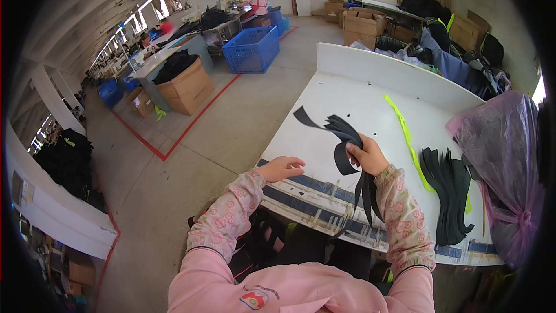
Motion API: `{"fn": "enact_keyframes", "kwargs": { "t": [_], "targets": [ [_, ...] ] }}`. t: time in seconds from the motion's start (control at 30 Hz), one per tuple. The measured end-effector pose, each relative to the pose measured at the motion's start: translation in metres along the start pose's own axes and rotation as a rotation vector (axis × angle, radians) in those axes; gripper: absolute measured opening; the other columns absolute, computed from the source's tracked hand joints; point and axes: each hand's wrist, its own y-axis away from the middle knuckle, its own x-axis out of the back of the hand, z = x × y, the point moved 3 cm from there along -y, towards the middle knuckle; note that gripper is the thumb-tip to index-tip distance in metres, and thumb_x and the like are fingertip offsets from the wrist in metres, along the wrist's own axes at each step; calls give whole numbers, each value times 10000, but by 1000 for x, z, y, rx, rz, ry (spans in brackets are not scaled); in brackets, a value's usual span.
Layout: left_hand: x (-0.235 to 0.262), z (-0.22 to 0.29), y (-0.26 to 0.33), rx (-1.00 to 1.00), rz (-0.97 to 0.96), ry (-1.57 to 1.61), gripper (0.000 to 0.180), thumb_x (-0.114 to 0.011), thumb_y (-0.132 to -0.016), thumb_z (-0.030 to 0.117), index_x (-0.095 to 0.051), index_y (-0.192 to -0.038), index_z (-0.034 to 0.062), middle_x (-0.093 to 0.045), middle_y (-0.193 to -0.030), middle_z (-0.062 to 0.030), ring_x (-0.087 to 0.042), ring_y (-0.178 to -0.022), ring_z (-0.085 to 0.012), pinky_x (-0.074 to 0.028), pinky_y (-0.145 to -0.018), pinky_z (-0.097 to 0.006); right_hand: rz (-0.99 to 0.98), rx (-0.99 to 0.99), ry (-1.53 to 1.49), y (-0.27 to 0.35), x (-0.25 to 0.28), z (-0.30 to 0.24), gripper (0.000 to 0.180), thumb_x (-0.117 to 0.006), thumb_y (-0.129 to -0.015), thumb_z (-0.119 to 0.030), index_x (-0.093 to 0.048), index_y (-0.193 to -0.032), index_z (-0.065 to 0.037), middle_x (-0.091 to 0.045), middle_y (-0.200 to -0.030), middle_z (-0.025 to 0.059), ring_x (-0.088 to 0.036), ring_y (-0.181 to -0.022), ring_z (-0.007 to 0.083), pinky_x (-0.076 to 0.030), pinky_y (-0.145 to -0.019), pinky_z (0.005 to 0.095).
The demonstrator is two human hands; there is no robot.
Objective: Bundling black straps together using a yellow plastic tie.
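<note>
My right hand (367, 155) is closed around a bundle of thin curved black fabric pieces (343, 136). They fan out up and left over the white table (359, 95), and their tails hang down past my wrist. My left hand (282, 168) rests on the table's near edge with its fingers loosely curled and nothing in it, a short way left of the bundle. A stack of similar black pieces (452, 188) lies on the table to the right of my right forearm.
A neon yellow strip (408, 139) crosses the table beside the stack. A purple plastic bag (504, 156) bulges at the right edge. Left of the table lies open floor with red lines, a blue crate (252, 49) and a cardboard box (186, 86). A person works at the back.
</note>
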Motion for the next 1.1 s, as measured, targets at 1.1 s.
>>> {"fn": "enact_keyframes", "kwargs": {
  "t": [1.1],
  "targets": [
    [-19,198,10,-688,-185,976,751,-325,-897,716,-504,-1132,25,-472,-780,9,-434,-656,-69,-370,-587,-206,115,256,-251,38,11,-136,150,-697,-818,-4,-625,-948,-26,-610,-898,24,-579,-811,127,-481,-721,280]
  ]
}}
